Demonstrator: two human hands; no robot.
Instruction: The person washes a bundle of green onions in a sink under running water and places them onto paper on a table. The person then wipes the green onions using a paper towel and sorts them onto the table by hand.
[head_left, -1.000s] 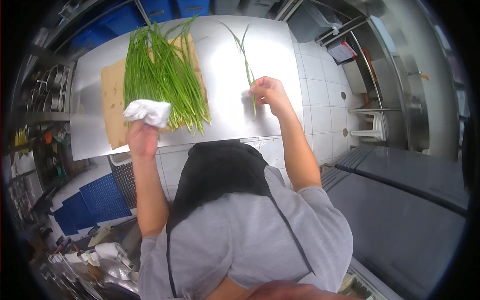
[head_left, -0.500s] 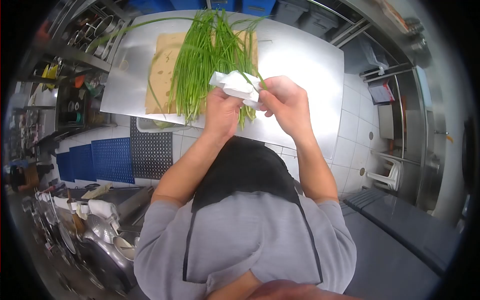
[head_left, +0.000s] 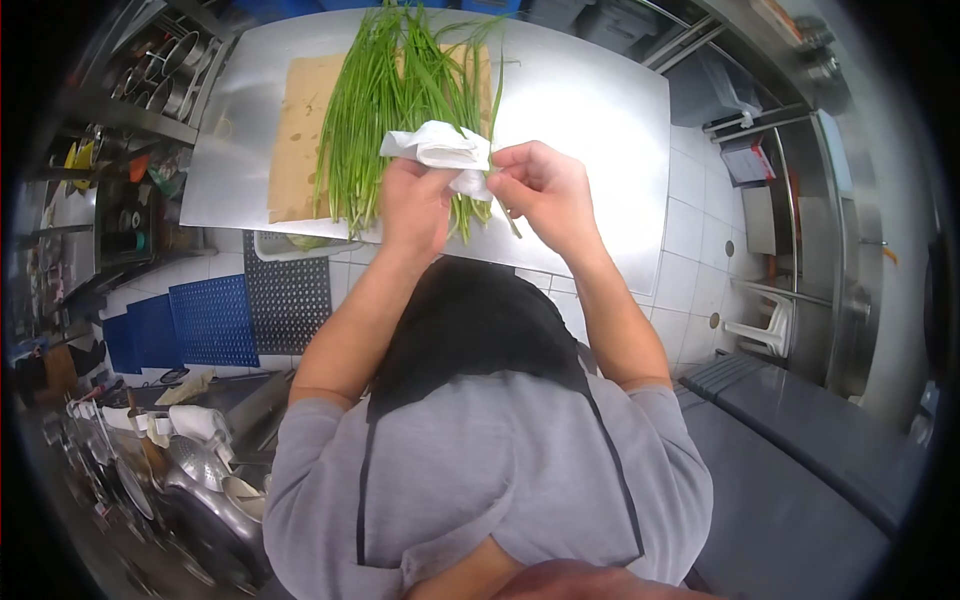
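My left hand [head_left: 415, 208] is closed around a crumpled white paper towel [head_left: 440, 147], held just above the greens. In the fingertips of my right hand [head_left: 548, 197] is a single chive [head_left: 498, 105], pinched beside the towel's right edge. The chive stands lengthwise, its lower end poking out below my fingers. Behind both hands a thick spread of long green chives [head_left: 365, 125] lies on a brown cardboard sheet [head_left: 292, 150], stem ends toward me. My left hand and the towel cover part of the pile.
The steel table [head_left: 590, 130] carries the cardboard. Under its front edge, at left, sits a pale plastic tray [head_left: 275, 247]. Blue mats [head_left: 215, 318] and a black perforated mat [head_left: 288, 305] cover the floor. Pans and ladles [head_left: 195, 460] hang at lower left; a white stool [head_left: 770, 330] stands right.
The view has shifted slightly, so the table sits further left and up. The chive, earlier arching left over the pile, now stands upright beside the towel with its lower end below my right fingers.
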